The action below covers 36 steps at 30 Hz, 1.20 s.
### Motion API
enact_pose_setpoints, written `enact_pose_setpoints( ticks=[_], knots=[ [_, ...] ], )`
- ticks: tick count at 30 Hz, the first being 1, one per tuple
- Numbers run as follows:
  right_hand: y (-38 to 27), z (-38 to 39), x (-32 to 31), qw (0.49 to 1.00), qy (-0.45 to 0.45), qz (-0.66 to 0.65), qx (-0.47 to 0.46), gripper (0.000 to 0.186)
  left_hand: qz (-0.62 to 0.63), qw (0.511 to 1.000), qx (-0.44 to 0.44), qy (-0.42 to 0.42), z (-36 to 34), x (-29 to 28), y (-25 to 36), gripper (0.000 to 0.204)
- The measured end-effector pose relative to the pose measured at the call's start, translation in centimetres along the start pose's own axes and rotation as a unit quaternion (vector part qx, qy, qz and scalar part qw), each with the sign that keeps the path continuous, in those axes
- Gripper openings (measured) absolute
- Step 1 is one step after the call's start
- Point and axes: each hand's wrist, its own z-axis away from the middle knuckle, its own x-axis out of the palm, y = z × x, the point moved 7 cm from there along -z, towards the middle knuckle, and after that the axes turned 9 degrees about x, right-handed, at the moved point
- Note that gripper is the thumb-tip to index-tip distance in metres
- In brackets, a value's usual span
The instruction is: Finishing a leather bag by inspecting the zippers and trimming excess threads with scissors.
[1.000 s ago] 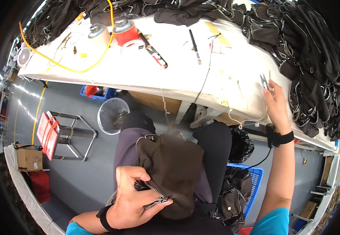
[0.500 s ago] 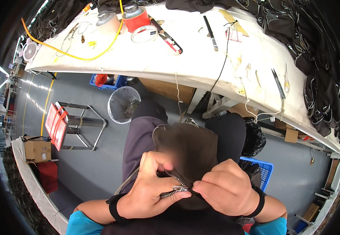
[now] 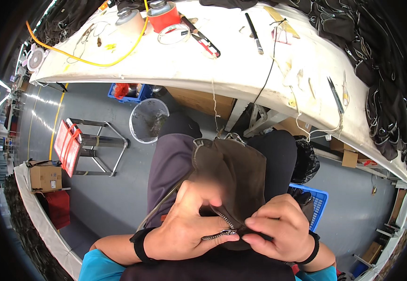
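A dark brown cloth piece (image 3: 243,173) with a metal zipper (image 3: 226,218) lies over my lap. My left hand (image 3: 180,232) is closed on the zipper, its thumb beside the silver slider (image 3: 229,232), with the toothed edges spreading apart above and below the thumb. My right hand (image 3: 280,229) pinches the cloth just right of the slider, thumb below and fingers above. Another toothed edge curves along the upper left of the cloth. A blur covers part of the cloth above my left fingers.
Ahead stands a white-covered table (image 3: 156,70) with a red jar (image 3: 162,18), tape roll (image 3: 174,34), brush (image 3: 254,33), tweezers (image 3: 335,96) and dark garments (image 3: 388,93). On the floor are a bin (image 3: 148,121), a stool (image 3: 93,140) and a blue basket (image 3: 318,206).
Both hands and the held zipper end have shifted slightly right and down. The cloth spreads wider on my lap, and my right fingertips have parted a little around it.
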Motion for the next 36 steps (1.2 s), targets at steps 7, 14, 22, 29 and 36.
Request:
enact_pose_setpoints(
  ticks=[7,14,22,29,36],
  knots=[
    [0.0,-0.4,0.0,0.994,-0.005,0.108,-0.032,0.028,-0.017,1.0,-0.006,-0.009,0.1,0.2,-0.2,0.027],
    [3.8,-0.4,-2.9,0.967,0.025,0.208,0.147,0.028,0.014,1.0,-0.011,-0.001,0.2,0.3,-0.5,0.028],
    [1.7,0.3,2.9,0.992,-0.1,-0.031,0.064,0.043,0.004,1.0,0.021,0.001,-0.1,0.6,0.3,0.028],
    [2.2,2.5,2.1,0.999,0.024,-0.022,0.041,0.028,0.076,0.997,-0.018,0.027,2.7,-1.8,-0.8,0.039],
    [2.0,3.5,2.3,0.999,0.046,-0.013,0.014,0.03,0.203,0.969,-0.134,-0.049,2.3,0.4,-2.2,0.033]
  ],
)
